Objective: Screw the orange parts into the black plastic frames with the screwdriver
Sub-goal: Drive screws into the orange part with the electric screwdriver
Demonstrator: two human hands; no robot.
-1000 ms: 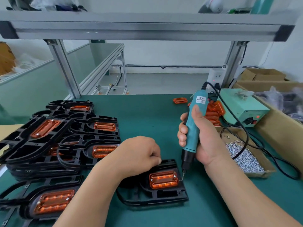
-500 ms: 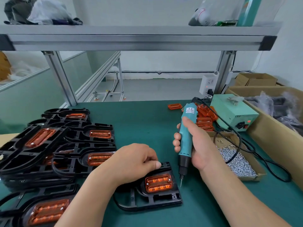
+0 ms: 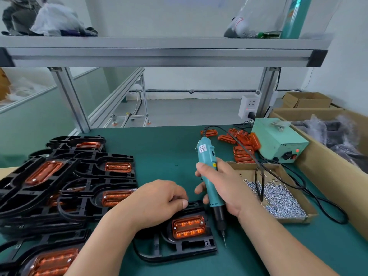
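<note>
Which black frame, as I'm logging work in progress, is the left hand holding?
The black frame lying alone beside the screwdriver; the left hand grips its far edge, the other frames are piled at left.

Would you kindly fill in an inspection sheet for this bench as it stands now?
Surface: green mat.
Job's things: frame with orange part seated; screwdriver bit off it, to its right; stacked frames left; spare parts and screws in a tray right.
Clutter: bags on the shelf; boxes far right.
Grippers: left hand holds the frame's far edge; right hand grips the screwdriver.
Cables: cord runs from screwdriver across the tray.
Surroundings: socket on a post; power box.
</note>
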